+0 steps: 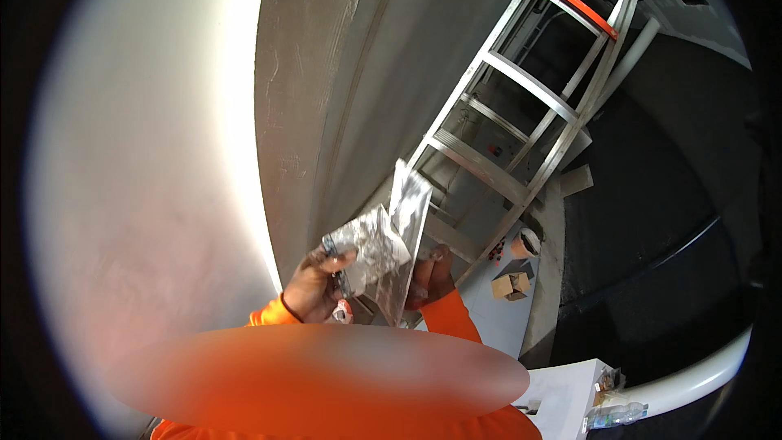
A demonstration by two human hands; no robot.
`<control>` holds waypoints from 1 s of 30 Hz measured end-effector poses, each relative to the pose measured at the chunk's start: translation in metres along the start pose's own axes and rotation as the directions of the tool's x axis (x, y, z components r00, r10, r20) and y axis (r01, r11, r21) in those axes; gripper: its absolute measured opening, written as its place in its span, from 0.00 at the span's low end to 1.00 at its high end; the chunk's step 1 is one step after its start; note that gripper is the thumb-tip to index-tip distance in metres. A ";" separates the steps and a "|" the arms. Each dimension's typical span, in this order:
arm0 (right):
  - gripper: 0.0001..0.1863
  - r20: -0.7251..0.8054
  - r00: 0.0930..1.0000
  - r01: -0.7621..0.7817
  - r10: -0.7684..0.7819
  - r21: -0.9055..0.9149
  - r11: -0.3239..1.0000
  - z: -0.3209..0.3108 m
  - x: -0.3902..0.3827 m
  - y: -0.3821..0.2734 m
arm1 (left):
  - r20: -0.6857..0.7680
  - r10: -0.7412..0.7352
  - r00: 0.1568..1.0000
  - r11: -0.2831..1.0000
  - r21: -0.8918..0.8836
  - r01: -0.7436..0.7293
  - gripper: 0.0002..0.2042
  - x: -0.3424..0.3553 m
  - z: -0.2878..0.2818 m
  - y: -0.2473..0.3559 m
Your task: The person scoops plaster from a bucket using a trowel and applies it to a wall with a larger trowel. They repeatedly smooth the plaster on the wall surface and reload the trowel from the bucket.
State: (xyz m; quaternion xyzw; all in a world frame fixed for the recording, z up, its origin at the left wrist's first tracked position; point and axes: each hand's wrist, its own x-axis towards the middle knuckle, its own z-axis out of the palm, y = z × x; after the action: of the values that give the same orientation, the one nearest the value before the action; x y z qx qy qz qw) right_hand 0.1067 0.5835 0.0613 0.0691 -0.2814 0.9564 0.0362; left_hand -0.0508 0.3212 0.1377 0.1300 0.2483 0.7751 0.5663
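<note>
My left hand (313, 283) is closed on the near end of a broad flat metal scraper (368, 249), its thumb on top. Pale, lumpy compound is smeared over the blade. Just right of it stands a long, shiny, trough-like metal pan (413, 216), tilted upward. The scraper's right edge meets or overlaps the pan; I cannot tell which. My right hand (432, 275) has its fingers curled at the pan's right side, and the pan hides part of its grip. Both arms wear orange sleeves.
A metal stepladder (498, 169) with an orange top step stands ahead to the right. A bare grey wall (303, 81) rises on the left. Below the ladder are an open cardboard box (511, 286) and a bucket (525, 243). A white surface (558, 395), plastic bottle (617, 415) and white pipe (700, 379) lie lower right.
</note>
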 end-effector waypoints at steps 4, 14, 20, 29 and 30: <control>0.28 -0.320 0.926 -0.152 -0.201 -0.803 0.577 -0.041 -0.045 0.007 | -0.013 0.140 0.990 0.990 -0.032 -0.140 0.13 0.021 0.015 0.038; 0.24 0.313 0.704 0.073 -0.637 -0.925 -0.374 0.067 0.022 -0.038 | 0.048 0.818 0.573 0.482 0.485 -0.730 0.11 0.026 0.038 0.053; 0.26 0.739 0.614 -0.056 -0.277 -0.309 -0.949 0.037 0.101 -0.102 | 0.115 0.838 0.533 0.363 0.611 -0.703 0.11 0.041 0.056 0.051; 0.34 0.853 0.343 0.613 -0.393 -0.521 -0.595 0.139 0.238 -0.203 | 0.113 0.972 0.205 0.051 0.752 -0.657 0.17 0.040 0.090 0.047; 0.28 0.837 0.338 0.707 -0.430 -0.527 -0.471 0.168 0.256 -0.221 | 0.151 0.985 0.088 -0.054 0.741 -0.670 0.18 0.039 0.084 0.049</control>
State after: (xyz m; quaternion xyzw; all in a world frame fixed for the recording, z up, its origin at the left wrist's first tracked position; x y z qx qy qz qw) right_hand -0.1032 0.6852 0.3580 0.2731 -0.7234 0.2716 0.5730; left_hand -0.0629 0.3663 0.2321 0.2650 0.4768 0.8069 -0.2267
